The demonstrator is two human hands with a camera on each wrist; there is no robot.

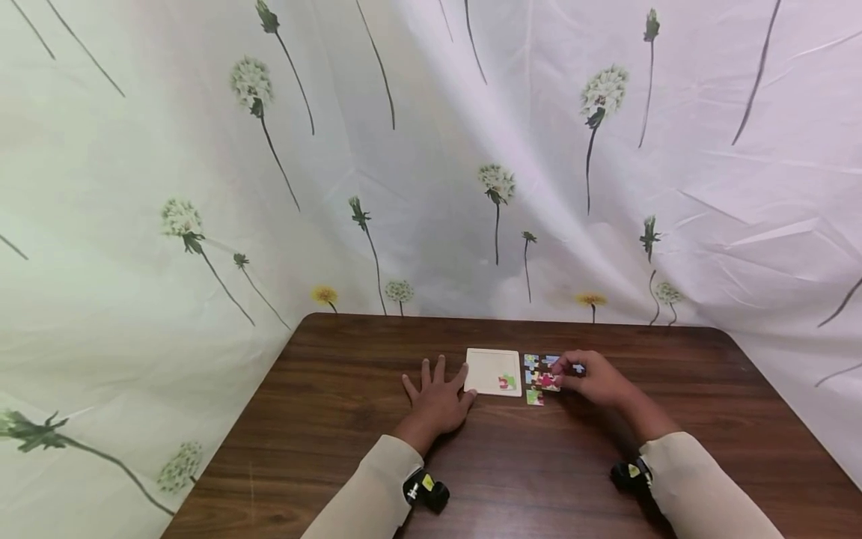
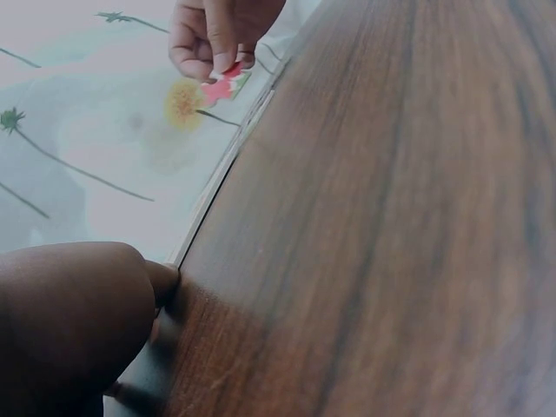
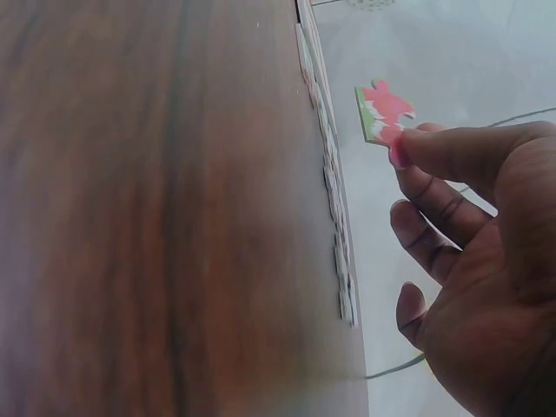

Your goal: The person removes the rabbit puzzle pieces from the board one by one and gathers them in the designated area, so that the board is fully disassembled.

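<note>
With thumb and fingertips, my right hand [image 1: 595,380] pinches a jigsaw puzzle piece [image 3: 384,115], pink-red with white and a green edge. It is held above the table, over the loose puzzle pieces [image 1: 532,379] right of the tray, and partly hides them in the head view. My left hand [image 1: 436,403] rests on the table with fingers spread, its thumb and index finger at the left edge of a square, cream puzzle tray [image 1: 483,368]. One green and red piece [image 1: 508,382] lies in the tray's lower right corner.
The brown wooden table [image 1: 337,419] ends at the back against a white curtain [image 1: 431,187] printed with dandelions. A blue piece [image 1: 579,368] lies beyond the right hand. Dark wrist cameras [image 1: 427,490] are strapped over both sleeves.
</note>
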